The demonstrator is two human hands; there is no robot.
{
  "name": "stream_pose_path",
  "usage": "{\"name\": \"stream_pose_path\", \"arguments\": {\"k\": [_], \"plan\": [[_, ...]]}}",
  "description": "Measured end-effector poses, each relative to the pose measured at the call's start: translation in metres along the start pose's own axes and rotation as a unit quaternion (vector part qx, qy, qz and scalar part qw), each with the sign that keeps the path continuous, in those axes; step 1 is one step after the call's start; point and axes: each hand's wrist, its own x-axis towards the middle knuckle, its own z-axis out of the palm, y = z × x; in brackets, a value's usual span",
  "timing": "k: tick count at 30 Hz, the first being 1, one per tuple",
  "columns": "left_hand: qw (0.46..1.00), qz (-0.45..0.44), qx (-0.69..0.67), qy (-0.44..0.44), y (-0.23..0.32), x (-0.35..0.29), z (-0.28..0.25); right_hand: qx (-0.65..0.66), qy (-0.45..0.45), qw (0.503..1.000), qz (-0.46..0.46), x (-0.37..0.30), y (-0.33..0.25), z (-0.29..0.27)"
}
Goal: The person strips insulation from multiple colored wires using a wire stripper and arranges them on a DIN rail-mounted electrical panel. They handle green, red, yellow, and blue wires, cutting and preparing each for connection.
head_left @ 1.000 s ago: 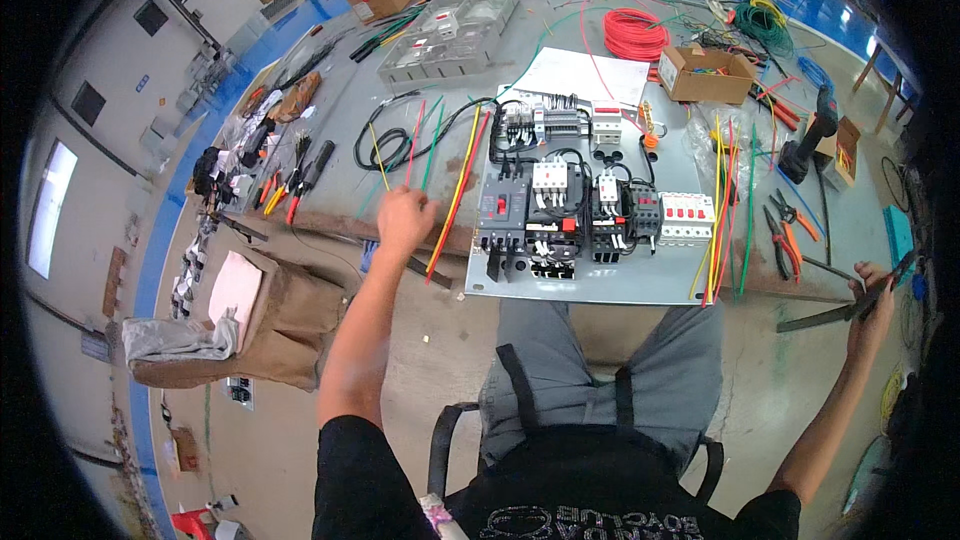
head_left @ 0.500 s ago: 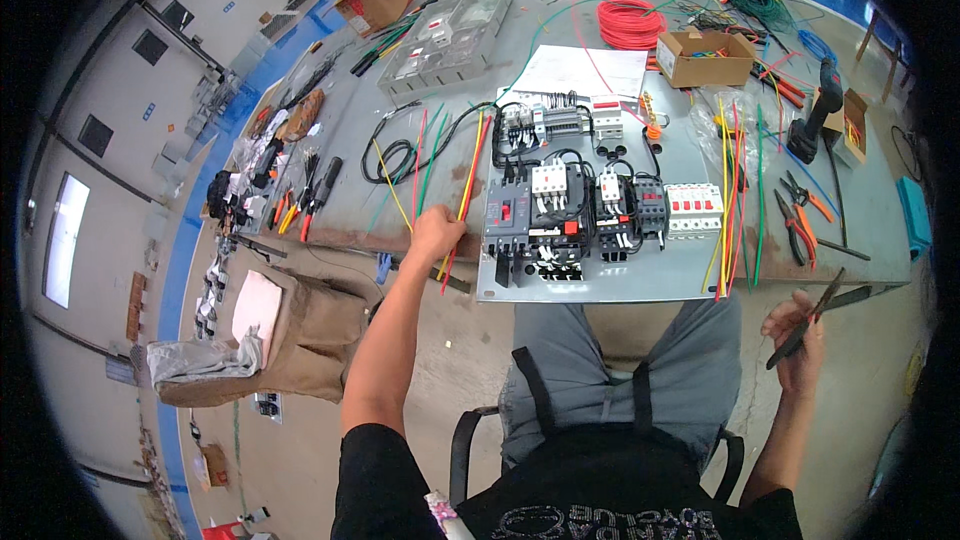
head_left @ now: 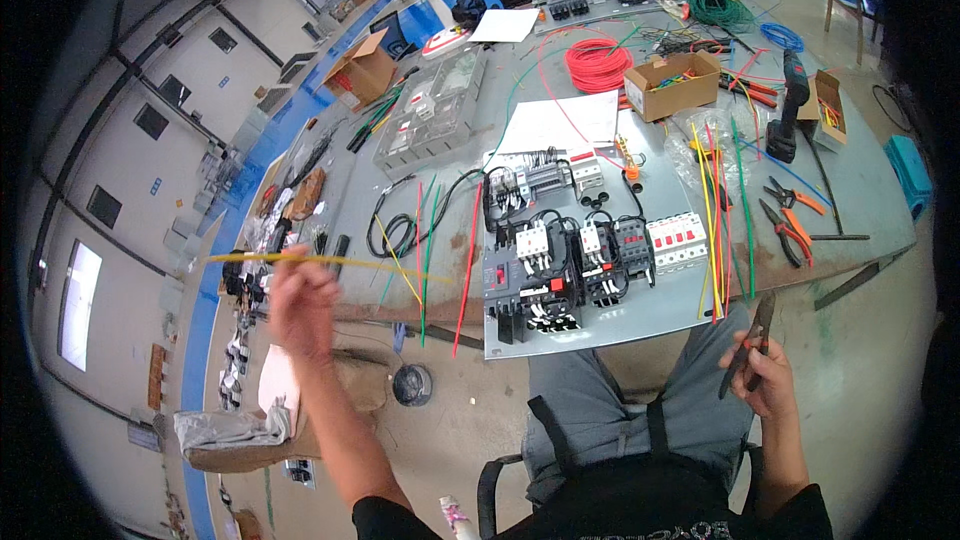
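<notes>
My left hand (head_left: 303, 318), slightly blurred, pinches a long yellow wire (head_left: 385, 265) in the air beyond the table's left front side. The wire stretches across toward the plate. In my right hand (head_left: 772, 382), near my right knee, is a pair of dark pliers (head_left: 763, 325) with its jaws pointing up. Between the hands lies a grey metal mounting plate (head_left: 625, 335) overhanging the table edge. It carries wired contactors (head_left: 534, 245), a moulded-case breaker (head_left: 503, 282) and a row of small breakers (head_left: 677, 242). Left of the plate lies a red wire (head_left: 468, 265).
Yellow and red wires (head_left: 713, 230) lie over the plate's right side. Red- and orange-handled pliers (head_left: 790, 230) and a cordless driver (head_left: 788, 115) are farther right. A red wire coil (head_left: 598, 66), cardboard box (head_left: 672, 90) and clear compartment case (head_left: 430, 115) stand behind.
My left hand has lifted the yellow wire away from the red one and swung left. My right hand has moved inward with the pliers. The whole view has shifted.
</notes>
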Motion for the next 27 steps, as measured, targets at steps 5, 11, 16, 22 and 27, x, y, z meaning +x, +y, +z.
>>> {"name": "stream_pose_path", "arguments": {"k": [5, 11, 16, 22, 27], "plan": [[0.902, 0.223, 0.356, 0.102, 0.1, -0.035, 0.033, 0.034, -0.052, 0.998, 0.0, 0.003, 0.002, 0.011], [0.939, -0.093, 0.329, -0.017, 0.048, -0.098, 0.161, -0.145, -0.19, 0.962, 0.13, 0.017, -0.001, 0.064], [0.88, -0.252, 0.314, -0.252, -0.084, -0.154, 0.196, -0.333, -0.206, 0.92, -0.014, 0.01, 0.023, 0.079], [0.888, -0.254, 0.264, -0.278, -0.142, -0.184, 0.234, -0.503, -0.097, 0.844, -0.158, -0.001, 0.033, 0.07], [0.901, -0.204, 0.278, -0.263, -0.146, -0.185, 0.24, -0.503, -0.096, 0.843, -0.166, 0.003, 0.037, 0.076]]}}
